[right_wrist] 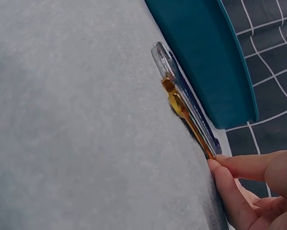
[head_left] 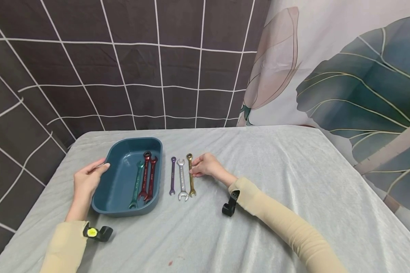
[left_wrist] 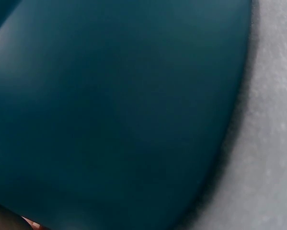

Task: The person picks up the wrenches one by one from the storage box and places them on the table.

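My left hand (head_left: 86, 182) grips the left rim of a blue plastic tub (head_left: 119, 182), thumb over the edge. Inside the tub, toward its right side, lie a green wrench (head_left: 137, 184) and two red wrenches (head_left: 145, 178). My right hand (head_left: 208, 165) pinches a gold combination wrench (head_left: 191, 185) between thumb and fingers near its upper part. Just left of that is a silver open-end wrench (head_left: 182, 180), then a smaller purple wrench (head_left: 172, 176), both lying on the cloth. The right wrist view shows the gold wrench (right_wrist: 191, 122) pinched at the fingertips, its open end toward the camera.
A grey velvety cloth (head_left: 259, 151) covers the table. Behind it hang a dark grid-patterned curtain (head_left: 177, 64) and a leaf-print curtain (head_left: 362, 87). Small black cameras (head_left: 230, 204) are strapped at both wrists. The tub's right wall stands beside the purple wrench.
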`<state>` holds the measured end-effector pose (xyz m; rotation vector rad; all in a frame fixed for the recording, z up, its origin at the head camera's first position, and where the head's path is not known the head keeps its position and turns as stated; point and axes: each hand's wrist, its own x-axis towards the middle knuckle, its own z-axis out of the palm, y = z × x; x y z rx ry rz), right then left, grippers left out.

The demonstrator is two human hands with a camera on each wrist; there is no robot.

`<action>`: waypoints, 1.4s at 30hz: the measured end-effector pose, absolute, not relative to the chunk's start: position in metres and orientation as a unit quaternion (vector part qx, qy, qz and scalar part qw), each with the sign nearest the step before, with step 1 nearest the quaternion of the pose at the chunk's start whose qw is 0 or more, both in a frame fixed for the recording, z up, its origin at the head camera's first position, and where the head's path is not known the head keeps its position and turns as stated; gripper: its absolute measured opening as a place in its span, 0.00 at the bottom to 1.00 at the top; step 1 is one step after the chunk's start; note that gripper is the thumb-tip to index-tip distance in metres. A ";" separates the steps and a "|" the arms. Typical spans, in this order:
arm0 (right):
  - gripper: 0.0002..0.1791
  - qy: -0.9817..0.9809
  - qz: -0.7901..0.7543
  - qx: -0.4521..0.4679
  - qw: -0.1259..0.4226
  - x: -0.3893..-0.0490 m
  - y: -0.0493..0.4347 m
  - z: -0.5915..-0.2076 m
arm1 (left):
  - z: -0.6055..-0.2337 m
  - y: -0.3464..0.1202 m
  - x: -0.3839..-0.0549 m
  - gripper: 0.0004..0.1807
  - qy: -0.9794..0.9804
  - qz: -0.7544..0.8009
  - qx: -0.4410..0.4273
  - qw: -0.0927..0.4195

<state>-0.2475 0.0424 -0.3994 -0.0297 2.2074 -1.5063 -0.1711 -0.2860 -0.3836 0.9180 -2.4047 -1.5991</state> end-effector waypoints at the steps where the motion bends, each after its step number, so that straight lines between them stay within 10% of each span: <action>1: 0.13 0.805 -0.547 -0.011 0.232 -0.248 0.042 -0.400 | -0.384 -0.286 -0.171 0.30 -0.792 -0.528 0.302 0.055; 42: 0.20 0.802 -0.546 -0.056 0.236 -0.237 0.050 -0.384 | -0.384 -0.286 -0.172 0.31 -0.789 -0.531 0.304 0.052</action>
